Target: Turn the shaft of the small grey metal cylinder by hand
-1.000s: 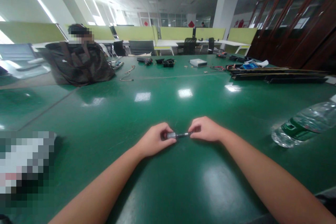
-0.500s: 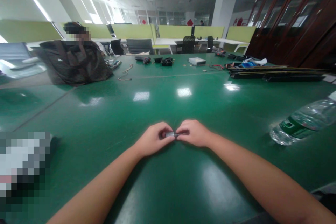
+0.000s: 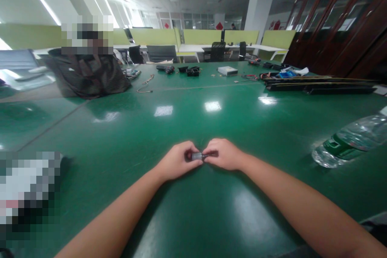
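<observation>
In the head view, my left hand (image 3: pixel 175 163) and my right hand (image 3: pixel 225 154) meet low over the green tabletop (image 3: pixel 187 125). Between them is a small grey, shiny, roughly cylindrical piece (image 3: pixel 197 156) with a dark end toward each palm. My left thumb and fingers curl round its left part. The right thumb and fingertips pinch its narrower right end. Fingers cover much of it, so its kind cannot be made out.
A clear water bottle (image 3: pixel 344 144) lies on its side at right. A dark bag (image 3: pixel 93 74) stands at back left, near a person with a blurred head. Black strips (image 3: pixel 317 85), a white box (image 3: pixel 227 71) and a cable (image 3: pixel 145 85) lie farther back. A pixelated object (image 3: pixel 28 185) is at left.
Both hands stay in nearly the same place. A little more of the grey piece and its dark left end shows between the fingers now.
</observation>
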`<action>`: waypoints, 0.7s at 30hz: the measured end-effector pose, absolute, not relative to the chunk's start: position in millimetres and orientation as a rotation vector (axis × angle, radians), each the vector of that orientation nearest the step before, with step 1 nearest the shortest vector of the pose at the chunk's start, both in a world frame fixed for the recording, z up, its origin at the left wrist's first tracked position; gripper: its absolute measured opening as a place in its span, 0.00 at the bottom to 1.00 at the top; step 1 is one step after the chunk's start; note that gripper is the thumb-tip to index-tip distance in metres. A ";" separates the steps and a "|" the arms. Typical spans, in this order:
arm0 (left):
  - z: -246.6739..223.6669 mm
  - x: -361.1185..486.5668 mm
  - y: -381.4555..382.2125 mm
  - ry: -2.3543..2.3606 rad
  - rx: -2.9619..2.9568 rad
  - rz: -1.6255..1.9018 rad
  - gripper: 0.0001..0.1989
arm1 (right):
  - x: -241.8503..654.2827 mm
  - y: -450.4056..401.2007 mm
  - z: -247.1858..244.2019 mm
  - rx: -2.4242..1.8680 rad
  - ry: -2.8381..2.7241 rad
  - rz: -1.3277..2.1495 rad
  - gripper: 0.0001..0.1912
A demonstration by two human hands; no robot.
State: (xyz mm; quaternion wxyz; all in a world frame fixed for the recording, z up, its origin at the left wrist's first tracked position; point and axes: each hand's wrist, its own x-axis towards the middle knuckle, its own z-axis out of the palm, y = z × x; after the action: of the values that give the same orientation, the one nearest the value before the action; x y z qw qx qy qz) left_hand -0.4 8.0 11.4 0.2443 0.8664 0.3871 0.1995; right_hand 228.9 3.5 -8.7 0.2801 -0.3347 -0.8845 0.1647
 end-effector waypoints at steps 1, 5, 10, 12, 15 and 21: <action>11.4 -0.3 7.8 1.057 2.367 0.545 0.12 | 229.1 3.6 -8.8 -0.897 -2.373 0.439 0.08; 11.2 -0.3 7.9 1.063 2.367 0.541 0.12 | 230.3 3.7 -9.1 -0.892 -2.373 0.431 0.08; 11.7 -0.6 8.3 1.064 2.366 0.536 0.12 | 232.8 3.5 -8.2 -0.892 -2.371 0.447 0.08; 11.5 -0.5 8.2 1.063 2.366 0.538 0.13 | 233.9 2.7 -7.2 -0.894 -2.373 0.456 0.08; 10.9 -0.3 7.8 1.062 2.369 0.543 0.12 | 235.1 1.5 -5.8 -0.906 -2.373 0.470 0.08; 10.6 -1.4 7.4 1.057 2.378 0.543 0.12 | 235.8 2.1 -6.3 -0.902 -2.371 0.466 0.08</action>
State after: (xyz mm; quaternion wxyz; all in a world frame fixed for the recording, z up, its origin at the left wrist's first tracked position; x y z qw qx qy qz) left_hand -1.4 7.4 10.6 0.2394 0.8685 0.3859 0.1984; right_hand 235.8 2.1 -6.3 0.2773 -0.3358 -0.8833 0.1737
